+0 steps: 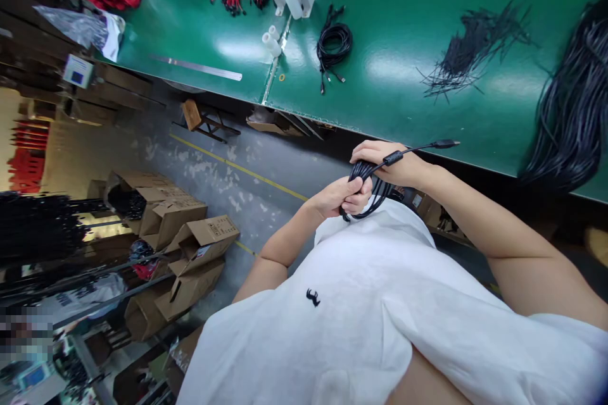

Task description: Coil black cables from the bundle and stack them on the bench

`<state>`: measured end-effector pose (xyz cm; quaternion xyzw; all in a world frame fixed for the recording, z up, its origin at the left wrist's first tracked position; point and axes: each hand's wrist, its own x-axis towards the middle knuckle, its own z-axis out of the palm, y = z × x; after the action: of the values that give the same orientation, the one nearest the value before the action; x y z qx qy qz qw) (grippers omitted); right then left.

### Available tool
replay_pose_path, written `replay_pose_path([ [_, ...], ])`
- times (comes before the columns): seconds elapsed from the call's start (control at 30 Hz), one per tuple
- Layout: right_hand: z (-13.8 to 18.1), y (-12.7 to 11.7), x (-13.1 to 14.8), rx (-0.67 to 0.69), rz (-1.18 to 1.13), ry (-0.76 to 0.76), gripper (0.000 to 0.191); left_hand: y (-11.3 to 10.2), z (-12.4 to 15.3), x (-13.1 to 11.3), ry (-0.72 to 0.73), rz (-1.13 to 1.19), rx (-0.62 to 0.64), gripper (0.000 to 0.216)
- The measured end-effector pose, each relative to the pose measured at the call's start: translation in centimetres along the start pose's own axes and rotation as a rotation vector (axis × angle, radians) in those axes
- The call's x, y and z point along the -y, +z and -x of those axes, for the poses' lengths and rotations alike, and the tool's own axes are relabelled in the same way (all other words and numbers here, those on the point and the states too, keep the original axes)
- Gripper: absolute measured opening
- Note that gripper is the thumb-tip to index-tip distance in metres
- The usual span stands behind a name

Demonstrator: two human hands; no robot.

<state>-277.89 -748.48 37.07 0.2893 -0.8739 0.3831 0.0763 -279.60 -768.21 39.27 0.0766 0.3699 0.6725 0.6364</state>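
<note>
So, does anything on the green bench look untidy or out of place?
Yes. The loose black ties lie scattered in a messy heap on the green bench, unlike the coiled cable. Both hands, left hand and right hand, grip the black cable bundle.

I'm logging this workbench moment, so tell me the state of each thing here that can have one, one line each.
black cable: looped into a coil, gripped by both hands, plug end sticking out to the right
left hand: closed around the coil
right hand: closed on the coil near the ferrite bead
coiled cable on the table: bundled, lying untouched
black ties: loose, scattered pile
cardboard boxes: flaps open
</note>
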Motion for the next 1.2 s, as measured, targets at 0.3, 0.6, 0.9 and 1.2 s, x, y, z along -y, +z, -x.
replay_pose_path([
  [0.3,-0.9,1.3,0.4,-0.085,-0.230,0.134,0.018,-0.4,0.8,-1.4,-0.010,-0.126,0.022,0.045],
  [0.6,-0.6,8.5,2.2,-0.753,-1.713,1.162,0.035,-2.7,0.3,-1.6,0.301,-0.028,-0.200,0.035],
  [0.9,-2.2,11.8,3.5,-0.838,-1.609,1.130,0.028,-2.0,-1.4,1.5,0.528,-0.032,-0.390,0.047],
  [1.2,2.1,7.6,-0.1,-0.745,-1.044,0.870,0.028,-2.7,-0.4,0.8,-0.071,-0.108,-0.217,0.046],
])
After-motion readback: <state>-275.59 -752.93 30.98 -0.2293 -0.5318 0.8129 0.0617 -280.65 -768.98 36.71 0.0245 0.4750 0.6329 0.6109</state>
